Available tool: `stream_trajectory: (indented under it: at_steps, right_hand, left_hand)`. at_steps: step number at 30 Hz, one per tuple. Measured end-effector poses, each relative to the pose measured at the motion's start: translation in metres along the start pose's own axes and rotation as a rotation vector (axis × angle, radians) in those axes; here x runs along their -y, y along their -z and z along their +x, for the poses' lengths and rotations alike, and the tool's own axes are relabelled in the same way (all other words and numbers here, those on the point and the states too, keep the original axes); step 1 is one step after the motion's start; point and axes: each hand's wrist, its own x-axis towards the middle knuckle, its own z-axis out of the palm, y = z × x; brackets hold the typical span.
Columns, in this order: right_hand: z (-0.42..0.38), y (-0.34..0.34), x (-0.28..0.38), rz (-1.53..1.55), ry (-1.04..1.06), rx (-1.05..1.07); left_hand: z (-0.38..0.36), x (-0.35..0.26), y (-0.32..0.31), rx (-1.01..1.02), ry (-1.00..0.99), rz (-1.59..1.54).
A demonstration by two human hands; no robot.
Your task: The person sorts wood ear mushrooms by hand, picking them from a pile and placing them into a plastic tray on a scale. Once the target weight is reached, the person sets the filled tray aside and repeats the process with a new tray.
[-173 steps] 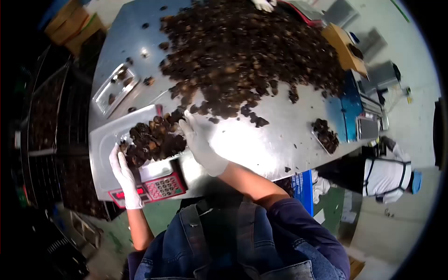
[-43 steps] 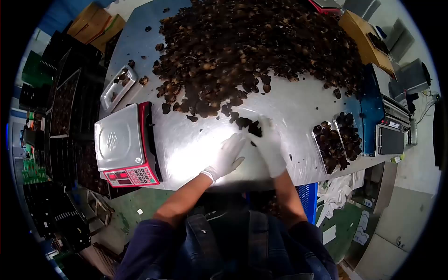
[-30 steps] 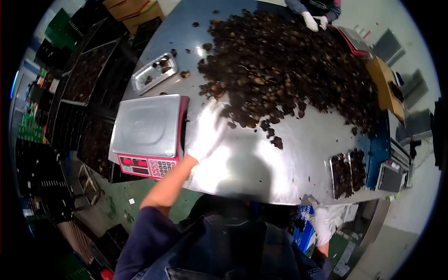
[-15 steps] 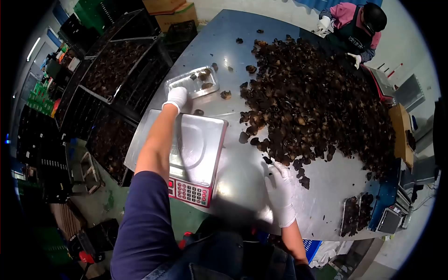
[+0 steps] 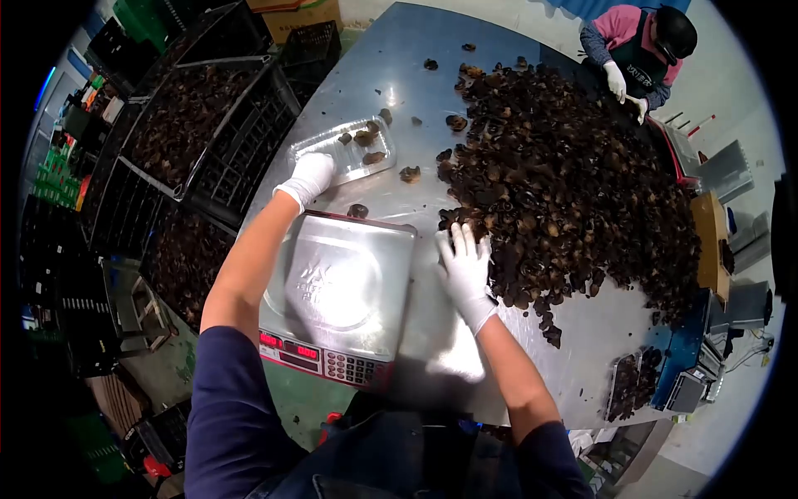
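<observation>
My left hand (image 5: 312,175), in a white glove, is closed at the near left edge of a clear plastic tray (image 5: 353,172); its fingertips are partly hidden. A few dark brown pieces that look like wood ear mushrooms lie in the tray. My right hand (image 5: 465,268), also gloved, lies palm down with fingers apart, its fingertips touching the near left edge of a large mushroom pile (image 5: 573,191). Between my arms sits a flat-topped weighing scale (image 5: 339,279) with a bare metal plate and a red lit display.
Loose mushroom pieces (image 5: 410,174) dot the metal table (image 5: 432,358). Black crates (image 5: 241,137) of mushrooms stand along the left. Across the table a co-worker (image 5: 636,50) in white gloves works at the pile. A filled tray (image 5: 625,387) lies at the right near edge.
My right hand has moved up and left from the table surface to the pile's edge, its fingers spreading. My left hand stays at the tray. The co-worker's hands have come closer together.
</observation>
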Motion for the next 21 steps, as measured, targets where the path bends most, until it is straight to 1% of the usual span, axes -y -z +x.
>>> stream_trajectory:
  at_steps: [2, 4, 5, 6, 7, 9, 12, 14, 16, 17, 18, 19, 20, 21]
  right_hand:
    - [0.006, 0.000, -0.031, -0.124, -0.117, 0.115]
    - [0.002, 0.020, -0.061, -0.175, -0.183, 0.000]
    - [-0.001, 0.032, -0.075, -0.258, -0.281, 0.011]
    - [-0.009, 0.031, -0.094, -0.270, -0.344, -0.084]
    - [-0.016, 0.035, -0.108, -0.286, -0.352, -0.066]
    - [-0.029, 0.041, -0.120, -0.299, -0.345, -0.021]
    - [-0.042, 0.052, -0.114, -0.287, -0.341, 0.034]
    - [-0.056, 0.056, -0.106, -0.206, -0.343, -0.112]
    - [-0.070, 0.061, -0.098, -0.170, -0.396, -0.196]
    - [-0.078, 0.062, -0.097, -0.140, -0.410, -0.232]
    - [-0.085, 0.062, -0.095, -0.109, -0.424, -0.269]
    - [-0.091, 0.061, -0.092, -0.103, -0.401, -0.316]
    - [-0.091, 0.062, -0.088, -0.104, -0.408, -0.314]
    - [-0.091, 0.063, -0.081, -0.065, -0.397, -0.268]
  left_hand:
    - [0.000, 0.001, -0.009, -0.059, -0.007, -0.083]
    - [0.000, 0.000, -0.010, -0.037, -0.012, -0.088]
    - [-0.002, 0.000, -0.007, -0.066, -0.047, -0.115]
    - [-0.005, 0.000, -0.005, -0.091, -0.078, -0.145]
    - [-0.007, 0.002, -0.004, -0.118, -0.115, -0.200]
    - [-0.002, 0.006, -0.011, -0.070, -0.105, -0.195]
    - [-0.007, 0.007, 0.003, -0.023, -0.096, -0.234]
    - [-0.006, 0.007, -0.002, 0.004, -0.100, -0.250]
    - [-0.006, 0.009, -0.003, -0.040, -0.113, -0.203]
    - [-0.009, 0.010, -0.002, -0.076, -0.170, -0.119]
    - [-0.012, 0.009, -0.001, -0.074, -0.177, -0.120]
    - [-0.018, 0.006, 0.007, -0.153, -0.195, -0.025]
    - [-0.024, 0.003, 0.012, -0.232, -0.211, 0.070]
    - [-0.028, -0.002, 0.015, -0.271, -0.192, 0.078]
